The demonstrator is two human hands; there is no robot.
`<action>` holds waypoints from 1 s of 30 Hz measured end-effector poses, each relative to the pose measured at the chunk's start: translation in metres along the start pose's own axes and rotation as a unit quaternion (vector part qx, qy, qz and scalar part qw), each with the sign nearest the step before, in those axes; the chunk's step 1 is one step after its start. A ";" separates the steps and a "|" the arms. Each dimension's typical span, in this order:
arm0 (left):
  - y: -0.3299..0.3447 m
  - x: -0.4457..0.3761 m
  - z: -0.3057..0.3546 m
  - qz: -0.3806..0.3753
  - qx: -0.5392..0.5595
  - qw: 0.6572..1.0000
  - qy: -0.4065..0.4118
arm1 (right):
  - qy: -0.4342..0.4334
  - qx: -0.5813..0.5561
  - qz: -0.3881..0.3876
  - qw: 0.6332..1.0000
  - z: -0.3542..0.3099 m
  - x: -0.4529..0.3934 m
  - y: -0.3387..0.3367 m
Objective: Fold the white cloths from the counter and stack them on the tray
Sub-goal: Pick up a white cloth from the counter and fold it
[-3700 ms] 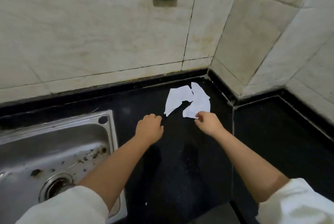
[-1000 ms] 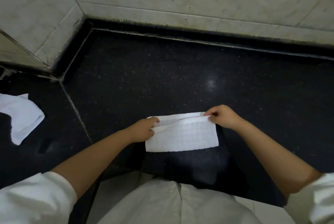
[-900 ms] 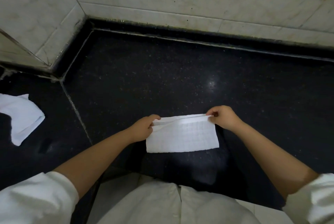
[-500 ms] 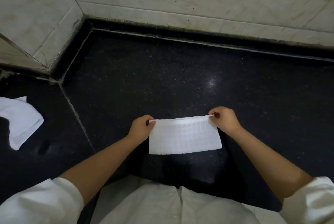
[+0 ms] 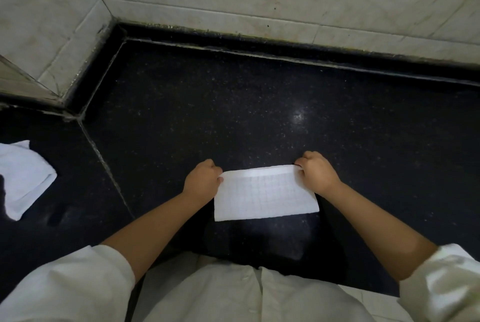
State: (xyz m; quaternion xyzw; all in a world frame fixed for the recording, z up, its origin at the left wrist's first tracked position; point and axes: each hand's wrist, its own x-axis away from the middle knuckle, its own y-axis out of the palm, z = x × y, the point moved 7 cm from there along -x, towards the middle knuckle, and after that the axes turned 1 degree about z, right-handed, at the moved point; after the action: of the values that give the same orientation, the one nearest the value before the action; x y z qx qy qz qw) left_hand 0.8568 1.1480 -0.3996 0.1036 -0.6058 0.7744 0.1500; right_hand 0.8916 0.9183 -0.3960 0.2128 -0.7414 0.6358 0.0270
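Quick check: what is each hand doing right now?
Left hand: pinches the folded white cloth at its upper left corner.
Right hand: pinches its upper right corner.

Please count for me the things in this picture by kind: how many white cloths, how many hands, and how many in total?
White cloths: 2, the folded cloth held at its top corners and the loose cloth lying at the left edge
Hands: 2, left hand, right hand
Total: 4

We see a black speckled counter running into a tiled corner, with a seam crossing it on the left. A crumpled white cloth lies on it at the far left. Whether the folded cloth rests on it, we cannot tell.
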 end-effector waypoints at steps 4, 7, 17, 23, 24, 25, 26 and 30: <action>-0.036 -0.001 0.005 0.096 0.010 0.994 0.046 | -0.020 -0.029 0.117 0.993 0.002 -0.001 -0.044; -0.090 0.009 0.014 0.250 0.006 0.956 0.150 | -0.053 -0.074 0.283 0.955 0.007 0.017 -0.091; 0.021 0.047 0.024 0.097 -0.135 0.955 0.244 | 0.023 -0.022 0.153 0.988 0.011 0.071 0.013; 0.005 0.038 0.025 0.141 -0.068 0.974 0.161 | 0.248 -0.103 0.122 0.955 0.021 0.077 0.016; 0.000 0.031 0.028 0.136 -0.069 0.979 0.134 | 0.273 -0.097 0.105 0.951 0.021 0.075 0.016; -0.002 0.024 0.030 0.118 -0.068 0.986 0.101 | 0.291 -0.097 0.093 0.947 0.020 0.072 0.017; 0.002 0.018 0.030 0.083 -0.075 0.991 0.073 | 0.306 -0.103 0.084 0.943 0.020 0.069 0.019; 0.027 0.008 0.021 -0.020 -0.083 0.996 -0.005 | 0.352 -0.144 0.050 0.923 0.020 0.062 0.021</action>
State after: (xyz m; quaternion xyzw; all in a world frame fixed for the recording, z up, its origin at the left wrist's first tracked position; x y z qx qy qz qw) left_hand 0.8394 1.1225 -0.4163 0.1066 -0.6669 0.7175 0.1703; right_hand 0.8322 0.8842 -0.3999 -0.0685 -0.7777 0.5563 0.2845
